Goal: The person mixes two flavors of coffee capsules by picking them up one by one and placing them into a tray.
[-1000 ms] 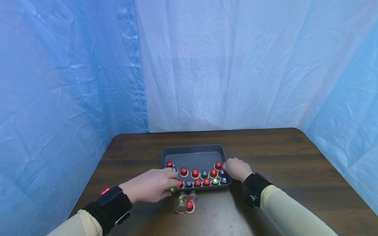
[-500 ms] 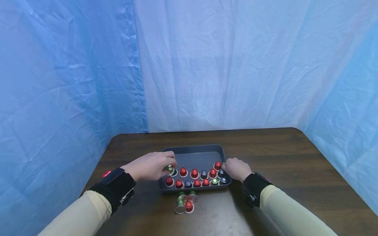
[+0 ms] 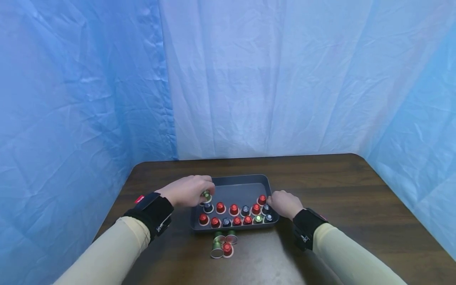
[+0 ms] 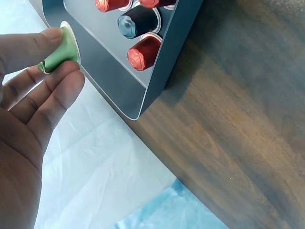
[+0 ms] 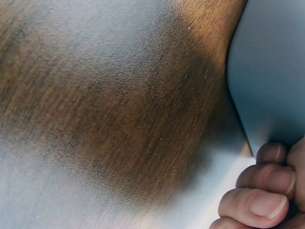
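My left hand (image 3: 189,190) pinches a green coffee capsule (image 4: 64,51) between thumb and fingertips, over the left side of the dark grey baking tray (image 3: 242,180). Near it in the tray stand a dark blue capsule (image 3: 208,208) and a red capsule (image 3: 204,219). My right hand (image 3: 286,204) grips the tray's right edge, fingers curled in the right wrist view. Two rows of red, dark and green capsules stand along the tray's near half, with another red capsule (image 3: 261,200) behind them at the right.
In front of the tray, several capsules lie on the wooden table (image 3: 320,178), among them a green capsule (image 3: 217,250) and a red capsule (image 3: 227,249). Blue and white sheets (image 3: 228,79) hang around the table.
My left hand has carried the green capsule from the tray's near left corner to farther back over its left side. The red capsule at the near left corner is uncovered. The right hand stays put.
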`<move>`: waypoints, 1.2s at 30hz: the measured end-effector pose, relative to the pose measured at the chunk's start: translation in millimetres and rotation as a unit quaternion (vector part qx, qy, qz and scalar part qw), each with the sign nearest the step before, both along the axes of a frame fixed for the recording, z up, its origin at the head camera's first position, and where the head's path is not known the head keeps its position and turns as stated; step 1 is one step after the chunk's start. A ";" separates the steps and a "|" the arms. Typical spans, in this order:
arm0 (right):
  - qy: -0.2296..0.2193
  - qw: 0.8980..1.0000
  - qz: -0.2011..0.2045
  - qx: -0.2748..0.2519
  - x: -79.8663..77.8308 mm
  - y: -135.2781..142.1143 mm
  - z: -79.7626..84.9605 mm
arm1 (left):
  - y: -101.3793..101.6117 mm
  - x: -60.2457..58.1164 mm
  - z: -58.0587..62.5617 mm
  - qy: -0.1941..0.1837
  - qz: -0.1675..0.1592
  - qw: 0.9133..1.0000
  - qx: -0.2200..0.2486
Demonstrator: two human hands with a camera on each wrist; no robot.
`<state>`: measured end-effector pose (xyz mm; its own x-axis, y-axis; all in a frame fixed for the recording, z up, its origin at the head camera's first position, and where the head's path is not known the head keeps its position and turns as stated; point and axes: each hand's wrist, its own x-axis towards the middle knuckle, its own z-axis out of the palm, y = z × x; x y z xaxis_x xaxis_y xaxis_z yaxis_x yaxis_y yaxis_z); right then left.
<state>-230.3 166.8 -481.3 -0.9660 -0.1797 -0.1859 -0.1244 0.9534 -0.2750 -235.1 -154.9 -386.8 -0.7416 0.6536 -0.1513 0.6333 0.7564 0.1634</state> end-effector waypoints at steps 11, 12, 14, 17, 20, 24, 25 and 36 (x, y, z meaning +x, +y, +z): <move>-0.001 1.000 -0.007 -0.004 -0.9 -0.7 -1.2 | 4.0 -15.4 -5.6 -0.009 0.011 1.000 -0.001; -0.001 1.000 -0.007 -0.003 -0.7 -0.7 -1.2 | 4.5 -16.5 -6.4 -0.009 0.013 1.000 -0.002; -0.001 1.000 -0.005 -0.003 -0.6 -0.6 -1.1 | 5.7 -18.5 -8.4 -0.009 0.017 1.000 -0.004; 0.003 1.000 -0.001 0.001 -0.8 -0.4 -1.4 | 8.1 -22.3 -12.4 -0.011 0.024 1.000 -0.008; 0.005 1.000 0.000 0.002 -0.8 -0.3 -1.6 | 10.6 -26.2 -16.8 -0.017 0.032 0.999 -0.013; -0.001 1.000 -0.005 -0.003 -0.6 -0.4 -1.8 | 13.3 -29.6 -22.0 -0.027 0.043 0.999 -0.017; -0.002 1.000 -0.007 -0.004 -0.6 -0.4 -1.8 | 13.9 -30.1 -23.3 -0.029 0.046 0.998 -0.018; 0.001 1.000 -0.007 -0.002 -0.8 -0.3 -2.2 | 21.3 -34.9 -38.7 -0.038 0.074 0.996 -0.029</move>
<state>-231.1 166.5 -483.5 -0.9687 -0.1675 -0.1835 -0.1120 0.9536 -0.2793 -270.0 -133.6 -425.5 -0.8135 0.5270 -0.2460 0.5021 0.8499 0.1600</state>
